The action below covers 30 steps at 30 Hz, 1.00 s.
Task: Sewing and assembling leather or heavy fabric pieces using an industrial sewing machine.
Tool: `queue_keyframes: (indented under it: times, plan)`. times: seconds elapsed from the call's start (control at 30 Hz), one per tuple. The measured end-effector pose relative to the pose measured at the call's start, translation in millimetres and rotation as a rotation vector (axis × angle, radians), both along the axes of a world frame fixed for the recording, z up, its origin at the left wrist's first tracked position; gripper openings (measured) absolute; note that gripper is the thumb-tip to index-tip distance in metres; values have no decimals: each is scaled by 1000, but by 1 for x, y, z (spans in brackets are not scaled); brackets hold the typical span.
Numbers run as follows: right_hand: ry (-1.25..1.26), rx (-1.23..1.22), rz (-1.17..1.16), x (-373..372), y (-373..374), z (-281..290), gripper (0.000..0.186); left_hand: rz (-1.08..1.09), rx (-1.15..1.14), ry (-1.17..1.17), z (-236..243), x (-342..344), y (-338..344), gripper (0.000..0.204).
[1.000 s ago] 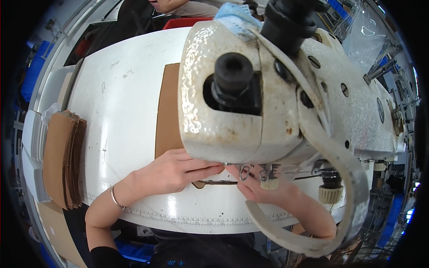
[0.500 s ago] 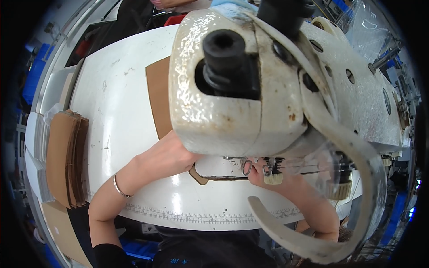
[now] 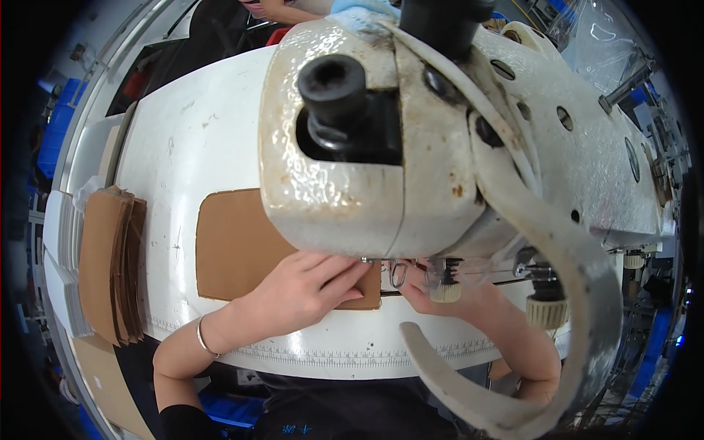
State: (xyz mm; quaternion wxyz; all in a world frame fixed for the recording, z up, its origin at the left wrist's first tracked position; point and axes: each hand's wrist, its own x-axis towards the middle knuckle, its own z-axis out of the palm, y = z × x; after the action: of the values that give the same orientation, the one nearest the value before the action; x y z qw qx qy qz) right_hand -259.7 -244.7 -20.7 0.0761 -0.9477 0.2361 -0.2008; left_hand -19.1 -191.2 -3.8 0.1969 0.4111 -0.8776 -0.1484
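A brown cardboard-like panel (image 3: 233, 242) lies on the white worktable (image 3: 183, 147), partly beneath the sewing machine's head (image 3: 330, 202). My left hand (image 3: 312, 290) is open on the panel's right part, fingers lying across it toward the needle area, tips at the machine's lower edge. My right hand (image 3: 447, 297) is at the right of the needle area, partly behind a clear guard and metal fittings; its visible fingers are extended, their tips hidden. The needle itself is hidden under the head.
A stack of brown pieces (image 3: 110, 264) and white stacked sheets (image 3: 60, 257) stand at the left edge. A curved cream arm (image 3: 576, 308) loops round my right forearm. Another person's arm (image 3: 290, 11) is beyond the table, and blue bins (image 3: 59, 128) are at far left.
The brown panel has shifted left and toward me and now lies turned. My left hand first moved up along it, then came back down. The view has shifted slightly.
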Motion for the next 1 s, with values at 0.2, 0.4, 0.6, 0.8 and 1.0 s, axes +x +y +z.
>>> queue_keyframes:
  times: [0.2, 0.4, 0.6, 0.8, 1.0]
  plan:
    - [181, -378, 189, -9, -6, -18, 30, -196, -51, 51, -4, 7, 3, 42]
    - [394, -699, 222, -11, -2, -6, 14, -166, -168, -10, -1, 15, -18, 40]
    - [396, -728, 138, -7, -2, -9, 15, -131, -126, 90, -28, 24, -45, 36]
    - [123, -141, -45, -6, 3, -20, 24, -86, -167, 102, -30, 22, -58, 31]
    - [-149, -95, 99, -6, -2, -13, 32, -44, -170, 116, -29, 21, -62, 31]
